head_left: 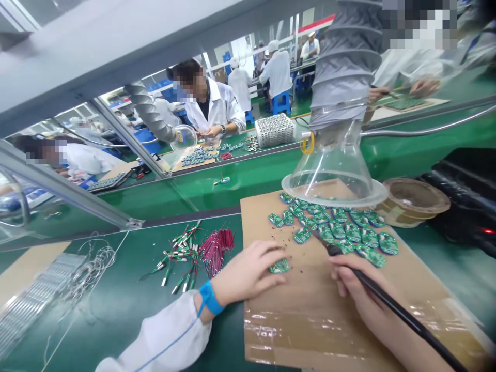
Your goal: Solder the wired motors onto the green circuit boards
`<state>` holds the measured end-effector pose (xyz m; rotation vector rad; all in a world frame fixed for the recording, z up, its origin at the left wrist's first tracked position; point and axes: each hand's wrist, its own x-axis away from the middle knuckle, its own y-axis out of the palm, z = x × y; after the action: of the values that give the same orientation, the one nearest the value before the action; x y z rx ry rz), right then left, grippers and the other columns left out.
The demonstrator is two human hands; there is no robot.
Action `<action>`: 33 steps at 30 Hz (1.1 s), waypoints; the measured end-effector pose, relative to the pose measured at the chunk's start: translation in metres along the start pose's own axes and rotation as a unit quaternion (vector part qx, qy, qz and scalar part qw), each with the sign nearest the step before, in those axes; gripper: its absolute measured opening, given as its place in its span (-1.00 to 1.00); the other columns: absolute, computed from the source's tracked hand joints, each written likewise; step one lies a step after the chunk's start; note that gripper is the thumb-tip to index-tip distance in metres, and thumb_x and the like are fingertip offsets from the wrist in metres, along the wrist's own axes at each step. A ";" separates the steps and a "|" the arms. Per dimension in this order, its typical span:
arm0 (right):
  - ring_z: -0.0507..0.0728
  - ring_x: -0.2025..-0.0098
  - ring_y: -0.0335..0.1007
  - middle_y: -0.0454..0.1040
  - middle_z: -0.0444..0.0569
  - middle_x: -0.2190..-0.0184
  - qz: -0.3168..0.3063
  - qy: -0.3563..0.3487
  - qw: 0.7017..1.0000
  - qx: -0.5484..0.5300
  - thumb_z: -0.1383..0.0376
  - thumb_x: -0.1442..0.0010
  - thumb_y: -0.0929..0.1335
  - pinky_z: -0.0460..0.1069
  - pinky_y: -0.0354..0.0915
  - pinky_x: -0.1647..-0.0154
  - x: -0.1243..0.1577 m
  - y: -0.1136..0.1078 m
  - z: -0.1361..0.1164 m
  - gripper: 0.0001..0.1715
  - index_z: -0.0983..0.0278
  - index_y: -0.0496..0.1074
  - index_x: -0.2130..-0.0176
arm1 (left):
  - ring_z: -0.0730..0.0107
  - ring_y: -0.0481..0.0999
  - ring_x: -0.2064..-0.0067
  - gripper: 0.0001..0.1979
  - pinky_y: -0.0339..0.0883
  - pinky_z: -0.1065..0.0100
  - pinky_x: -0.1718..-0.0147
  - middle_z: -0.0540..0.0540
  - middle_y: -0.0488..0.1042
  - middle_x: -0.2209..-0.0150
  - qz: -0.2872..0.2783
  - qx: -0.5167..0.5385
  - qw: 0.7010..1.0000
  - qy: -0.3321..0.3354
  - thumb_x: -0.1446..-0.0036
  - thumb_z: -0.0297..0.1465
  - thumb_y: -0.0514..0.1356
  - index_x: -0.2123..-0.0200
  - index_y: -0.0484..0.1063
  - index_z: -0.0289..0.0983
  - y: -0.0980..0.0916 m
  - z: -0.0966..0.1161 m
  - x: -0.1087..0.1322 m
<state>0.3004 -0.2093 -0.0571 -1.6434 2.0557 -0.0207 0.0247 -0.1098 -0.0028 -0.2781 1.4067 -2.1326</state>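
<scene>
Small green circuit board lies near the left edge of the cardboard sheet, directly under the left hand, whose fingers sit close together and curl down onto it. It looks pressed rather than clearly pinched, though I cannot tell whether the fingertips grip its edge. The right hand pinches the black handle of a soldering iron like a pen, its tip reaching toward the heap of green circuit boards further along the sheet. Dark specks dot the cardboard around them. A hot tip this close could scorch a board or the cardboard if the right hand drifted, and the small board could skid if the left hand's pressure eased. Stray specks might also lodge on a board and bridge its contacts. A glass fume hood hangs over the far edge of the sheet, and left of the sheet, on the green tabletop, lie red-sleeved wires and green components with metal leads
</scene>
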 end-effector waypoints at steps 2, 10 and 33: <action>0.13 0.40 0.49 0.50 -0.08 0.35 -0.028 -0.036 0.997 0.058 0.23 -0.38 0.32 0.03 0.40 0.37 -0.001 0.001 -0.001 -0.83 0.10 0.47 0.06 | 0.24 0.45 -0.09 -0.74 0.34 0.22 -0.12 -0.14 0.49 -0.03 0.073 -0.039 0.988 -0.127 -0.42 -0.20 0.08 -0.01 0.42 -0.19 -0.016 -0.019 0.013; 0.20 0.12 0.50 0.48 0.01 0.12 -0.161 -0.092 0.970 0.159 0.25 -0.37 0.34 0.10 0.47 0.11 -0.016 0.034 -0.020 -0.75 0.13 0.37 -0.05 | 0.35 0.35 0.43 -0.73 0.15 0.34 0.40 0.00 0.38 0.42 0.165 -0.076 0.924 -0.338 -0.32 -0.19 0.13 0.37 0.31 -0.22 -0.020 -0.090 0.052; 0.15 0.17 0.48 0.38 0.05 0.02 -0.220 -0.107 0.959 0.142 0.50 -0.22 0.33 0.08 0.46 0.14 -0.024 0.050 -0.020 -0.51 0.17 0.35 -0.11 | 0.47 0.48 0.43 -0.80 0.31 0.44 0.39 0.04 0.50 0.44 0.060 0.235 0.949 -0.203 -0.38 -0.24 0.12 0.23 0.41 -0.23 0.005 -0.004 0.021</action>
<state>0.2508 -0.1795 -0.0459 -1.7925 1.4226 -0.2666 0.0072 -0.1203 -0.0120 -0.4019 0.6441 -2.0818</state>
